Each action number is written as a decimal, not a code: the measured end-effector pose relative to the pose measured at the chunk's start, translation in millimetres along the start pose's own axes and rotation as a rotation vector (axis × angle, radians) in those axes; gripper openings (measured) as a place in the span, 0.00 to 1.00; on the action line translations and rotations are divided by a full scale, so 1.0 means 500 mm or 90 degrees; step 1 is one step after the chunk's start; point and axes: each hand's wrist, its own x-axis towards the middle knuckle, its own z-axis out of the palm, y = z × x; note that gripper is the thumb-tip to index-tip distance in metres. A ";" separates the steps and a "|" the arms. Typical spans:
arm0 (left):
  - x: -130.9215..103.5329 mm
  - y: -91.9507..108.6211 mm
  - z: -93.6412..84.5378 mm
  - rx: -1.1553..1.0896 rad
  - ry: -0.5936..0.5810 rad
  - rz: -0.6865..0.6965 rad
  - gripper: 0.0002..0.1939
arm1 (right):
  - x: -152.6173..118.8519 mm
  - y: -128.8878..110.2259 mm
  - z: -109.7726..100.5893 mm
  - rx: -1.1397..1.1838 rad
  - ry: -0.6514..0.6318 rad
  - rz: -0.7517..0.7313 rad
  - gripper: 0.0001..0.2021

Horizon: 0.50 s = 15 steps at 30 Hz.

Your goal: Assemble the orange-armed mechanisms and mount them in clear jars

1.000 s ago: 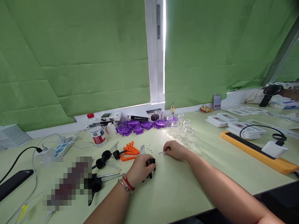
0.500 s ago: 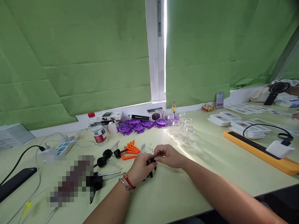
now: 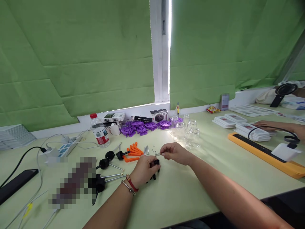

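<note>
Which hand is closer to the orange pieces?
Left. The left hand, holding a black part, is close by, nearer the person and slightly right of the orange pieces. The right hand, pinching a spring, is farther off to their right.

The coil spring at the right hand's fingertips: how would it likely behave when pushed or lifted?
The coil spring would probably compress or bend when pushed, given its open coils. Its thin wire suggests little weight, and the right hand pinches just one end. Loose on the tabletop, its round outline could let it roll.
</note>
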 end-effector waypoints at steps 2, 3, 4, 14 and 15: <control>0.000 -0.002 0.001 0.003 0.000 0.005 0.09 | 0.000 0.001 0.000 -0.009 -0.017 0.019 0.13; 0.000 -0.003 0.001 0.005 0.000 0.008 0.10 | -0.001 0.000 0.000 -0.014 -0.021 0.014 0.12; 0.000 -0.004 0.002 0.007 0.001 0.012 0.10 | -0.001 -0.002 -0.001 -0.017 -0.021 0.001 0.12; 0.000 -0.002 0.001 0.006 0.001 0.011 0.10 | -0.013 -0.035 0.042 -0.193 0.072 -0.192 0.08; 0.001 -0.002 0.001 0.008 0.002 0.016 0.10 | -0.014 -0.036 0.048 -0.213 0.077 -0.193 0.07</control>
